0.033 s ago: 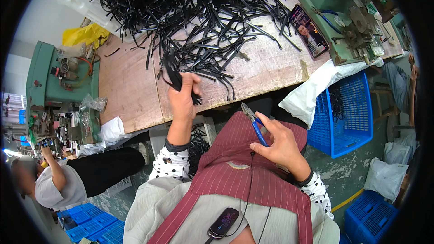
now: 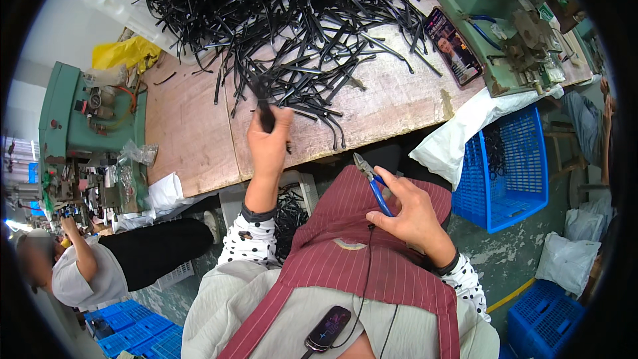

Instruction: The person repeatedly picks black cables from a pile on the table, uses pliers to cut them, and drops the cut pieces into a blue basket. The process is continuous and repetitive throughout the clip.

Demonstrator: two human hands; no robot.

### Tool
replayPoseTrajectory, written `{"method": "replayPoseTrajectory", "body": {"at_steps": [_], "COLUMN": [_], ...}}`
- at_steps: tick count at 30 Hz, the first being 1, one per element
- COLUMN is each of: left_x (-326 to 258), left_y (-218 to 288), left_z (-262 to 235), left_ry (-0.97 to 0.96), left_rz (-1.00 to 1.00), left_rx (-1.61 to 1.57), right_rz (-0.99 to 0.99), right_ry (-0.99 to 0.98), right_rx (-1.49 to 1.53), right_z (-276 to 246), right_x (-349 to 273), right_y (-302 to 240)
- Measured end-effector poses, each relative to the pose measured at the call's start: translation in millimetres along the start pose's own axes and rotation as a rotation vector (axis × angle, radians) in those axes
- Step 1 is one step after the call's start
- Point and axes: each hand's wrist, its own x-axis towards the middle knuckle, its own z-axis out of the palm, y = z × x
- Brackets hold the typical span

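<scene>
My left hand (image 2: 269, 143) reaches over the front edge of the wooden workbench (image 2: 193, 139) and is closed on a black plastic strip (image 2: 264, 112) at the near rim of a big heap of black strips (image 2: 279, 20). My right hand (image 2: 409, 213) is held over my lap, above a striped maroon apron (image 2: 345, 259), gripping blue-handled cutting pliers (image 2: 372, 183) whose jaws point up and to the left.
A phone (image 2: 454, 46) lies on the bench at the right, beside a green machine (image 2: 518, 26). A blue crate (image 2: 508, 173) and a white bag (image 2: 465, 126) stand at the right. Another person (image 2: 86, 266) works at a green machine (image 2: 80, 133) on the left.
</scene>
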Motion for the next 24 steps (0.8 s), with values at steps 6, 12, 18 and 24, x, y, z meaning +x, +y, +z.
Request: {"method": "replayPoseTrajectory", "body": {"at_steps": [6, 12, 18, 24], "left_x": [21, 53, 74, 35], "left_y": [8, -16, -29, 19], "left_z": [32, 40, 28, 44], "left_ry": [-0.314, -0.356, -0.346, -0.029], "left_rz": [0.314, 0.766, 1.005, 0.37], "left_rx": [1.07, 1.045, 1.009, 0.433], "right_rz": [-0.045, -0.044, -0.022, -0.059], "right_ry": [0.049, -0.012, -0.033, 0.116], "right_rx": [-0.09, 0.073, -0.019, -0.034], "right_z": [0, 3, 8, 5], "right_x": [-7, -1, -5, -13], "right_y": [3, 29, 24, 22]}}
